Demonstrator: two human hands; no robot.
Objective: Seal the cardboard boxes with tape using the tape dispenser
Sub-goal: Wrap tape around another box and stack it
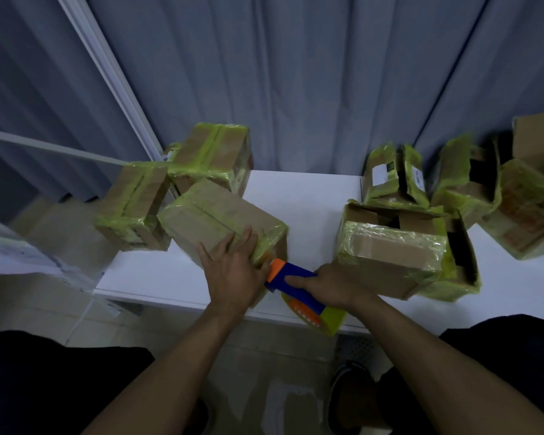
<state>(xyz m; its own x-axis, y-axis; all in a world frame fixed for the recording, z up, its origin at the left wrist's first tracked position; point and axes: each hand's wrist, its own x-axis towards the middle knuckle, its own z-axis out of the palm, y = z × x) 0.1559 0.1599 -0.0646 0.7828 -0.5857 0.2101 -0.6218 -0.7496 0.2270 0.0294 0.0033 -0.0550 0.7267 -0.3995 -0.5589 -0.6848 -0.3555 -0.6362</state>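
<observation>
Lower centre of the frame: left hand (233, 273) laid flat, fingers straight, pressing on the near end of a cardboard box (212, 219) banded in yellow-green tape, on the white bench (311, 196). Just to its right, right hand (332, 285) curled round the blue handle of the tape dispenser (292, 273), orange nose touching the box's near corner, tape roll (335, 320) past the bench's front edge. Centre left, two more taped boxes (132, 202). Right, open-flapped boxes (390, 246).
</observation>
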